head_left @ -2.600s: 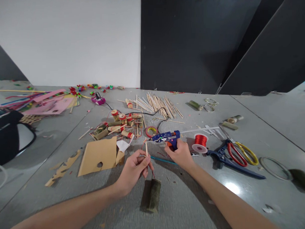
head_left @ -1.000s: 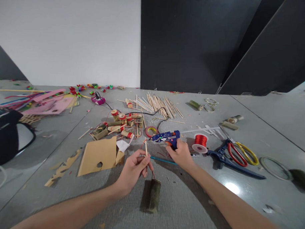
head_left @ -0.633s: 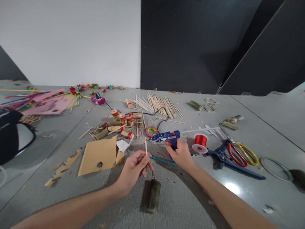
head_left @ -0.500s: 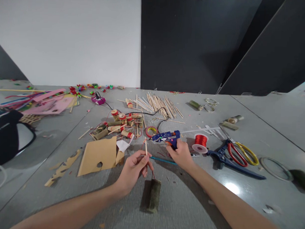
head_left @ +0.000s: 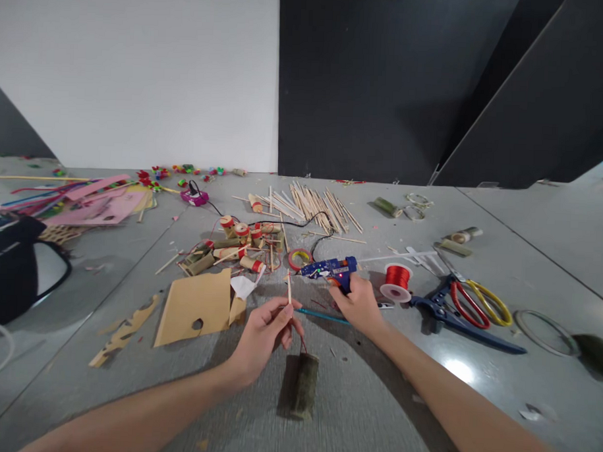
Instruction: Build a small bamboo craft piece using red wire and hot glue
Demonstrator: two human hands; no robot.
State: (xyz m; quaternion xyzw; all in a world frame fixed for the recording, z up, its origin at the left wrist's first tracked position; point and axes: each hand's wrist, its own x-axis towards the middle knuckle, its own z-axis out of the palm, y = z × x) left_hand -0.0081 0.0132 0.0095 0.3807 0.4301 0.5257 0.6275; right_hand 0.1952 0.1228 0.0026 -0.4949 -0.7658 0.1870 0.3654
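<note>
My left hand [head_left: 268, 328] is closed, pinching a thin wooden stick [head_left: 289, 289] that points up and away from me. A dark red cord [head_left: 303, 343] runs from below those fingers to a dark green bamboo piece [head_left: 304, 387] on the floor. My right hand [head_left: 357, 305] grips the handle of a blue hot glue gun [head_left: 328, 270], whose nozzle points left at the stick's far tip. Whether nozzle and stick touch, I cannot tell. A clear glue stick [head_left: 397, 257] extends from the gun's back, and a small red light shows on it.
Near the gun lie a roll of red tape [head_left: 299, 258], a spool of red wire [head_left: 396, 283], blue pruning shears [head_left: 463, 324] and red-and-yellow-handled scissors [head_left: 481, 305]. Left are a cardboard sheet [head_left: 194, 308] and bamboo pieces with red ends [head_left: 240, 232]. Loose sticks [head_left: 319, 207] lie behind. Panels stand beyond.
Almost nothing differs. The stick's tip and the glue gun's nozzle have shifted very slightly; both hands keep their hold and the bamboo piece stays in place.
</note>
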